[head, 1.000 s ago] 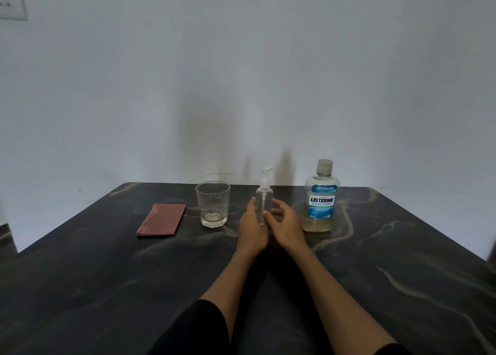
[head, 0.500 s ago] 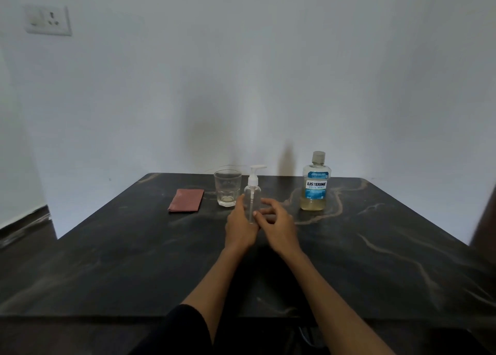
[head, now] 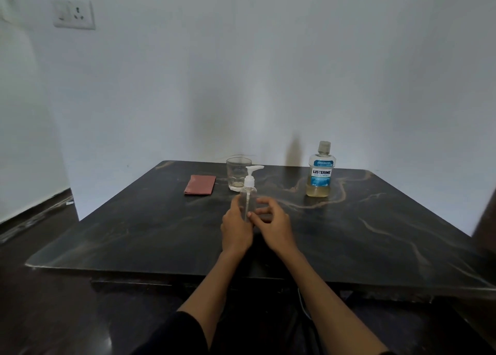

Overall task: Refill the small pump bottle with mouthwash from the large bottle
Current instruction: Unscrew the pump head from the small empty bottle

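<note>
Pump bottle (head: 248,197) stands upright on the tabletop (head: 375,234), near the middle, just in front of the glass (head: 238,173). Its white pump head is on. The body looks clear and empty.

Left hand (head: 236,227) grips the lower body of the bottle from the left, fingers curled round it. Right hand (head: 273,224) sits just beside the bottle on the right, fingers (head: 264,201) loosely curled and parted, holding nothing; the thumb tip lies at the bottle's near face, though contact cannot be confirmed.

Change over the last second: the hands and bottle keep almost the same arrangement, while the viewpoint has pulled back and up, so more tabletop and wall show. The left grip persists. The right fingers, which lay closer to the bottle, now stand a little further apart.

Mouthwash (head: 320,173) stands well apart, to the right and further back, cap on, liquid filling only its lower part. A red cloth (head: 200,184) lies left of the glass.

Assessment: the task is at its first step. The bottle is secured but unopened. Removing the pump head is the likely next action, with the left hand holding the body steady against rotation.
</note>
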